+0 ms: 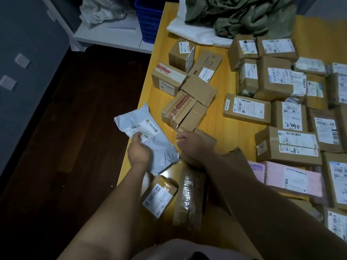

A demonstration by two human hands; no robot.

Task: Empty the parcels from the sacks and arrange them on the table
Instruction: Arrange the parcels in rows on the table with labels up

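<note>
The left hand [139, 152] holds a grey bag parcel [139, 117] over the table's [225, 87] left edge. The right hand [189, 145] rests on a brown box [207, 137]; I cannot tell its grip. This looks like the arranging step. Next, the bag needs a free spot.

Glossy plastic mailer [148, 132], matt cardboard boxes [246, 107], wood table [232, 124]

The person's arms are bare from the elbows down: the left forearm [112, 199] and left hand [139, 153], the right forearm [249, 186] and right hand [191, 147]. Low at the front shows a dull pinkish-grey cloth garment [180, 247], with a small dark patch [199, 255] too dim to identify.
</note>
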